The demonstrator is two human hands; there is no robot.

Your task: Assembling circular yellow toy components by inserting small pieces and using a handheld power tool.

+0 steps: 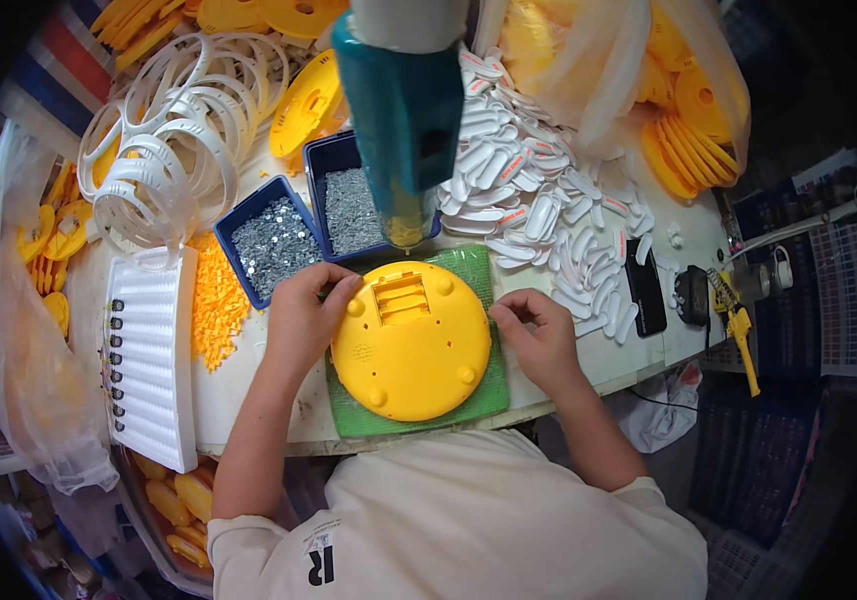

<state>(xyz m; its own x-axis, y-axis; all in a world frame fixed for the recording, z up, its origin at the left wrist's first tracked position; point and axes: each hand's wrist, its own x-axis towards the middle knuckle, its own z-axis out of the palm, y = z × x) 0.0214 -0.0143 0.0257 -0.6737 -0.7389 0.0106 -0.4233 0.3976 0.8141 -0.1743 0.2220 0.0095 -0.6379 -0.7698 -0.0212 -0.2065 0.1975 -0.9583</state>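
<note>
A round yellow plastic housing (419, 365) lies flat on a green mat (494, 395) in front of me. Its open battery compartment (402, 298) faces up near the far edge, with small screw holes and round feet around it. At the upper left rim, my left hand (309, 312) is closed, thumb and fingers pinching the housing's edge. My right hand (541, 338) is closed by the right rim, its fingertips together at the edge; what lies between them is hidden. Over the far side of the housing hangs a teal power screwdriver (404, 120), tip pointing down.
Two blue bins (279, 183) of small metal parts stand beyond the mat. White curved pieces (519, 190) are heaped at the right, near a black phone (645, 290). Orange bits (217, 310), a white ribbed tray (154, 350) and white rings (164, 150) lie left.
</note>
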